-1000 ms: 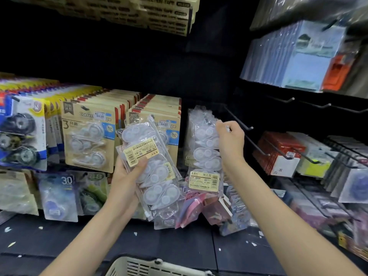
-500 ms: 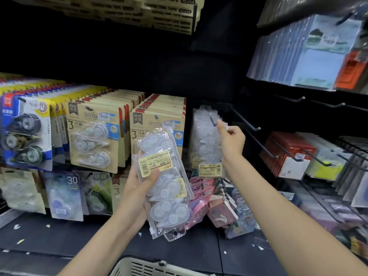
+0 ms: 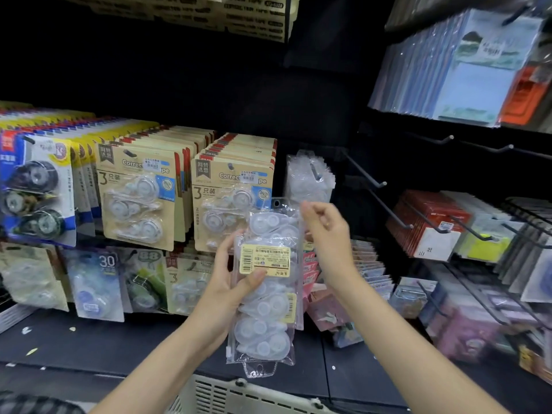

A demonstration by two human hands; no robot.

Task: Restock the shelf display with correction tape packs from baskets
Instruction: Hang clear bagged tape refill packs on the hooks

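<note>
correction tape packs (image 3: 265, 294), clear plastic bags of white dispensers with yellow barcode labels, are held as a small stack in front of the shelf display, upright with the hang tab of the front one pointing down. left hand (image 3: 230, 282) grasps the stack from its left edge, thumb pressed across the upper label and fingers behind. right hand (image 3: 325, 234) is raised just beside the stack's upper right corner, fingers curled and tips drawn together; whether it pinches the top edge of a bag cannot be told. more clear packs (image 3: 310, 177) hang on a peg (image 3: 315, 171) behind and above the hands. to their left, two rows of carded three-piece correction tape (image 3: 137, 198) hang full, with blue carded tape (image 3: 35, 189) at far left. bare pegs (image 3: 364, 171) stand to the right of the clear packs. a white slotted basket (image 3: 248, 395) sits at the bottom edge, below the held stack.
</note>
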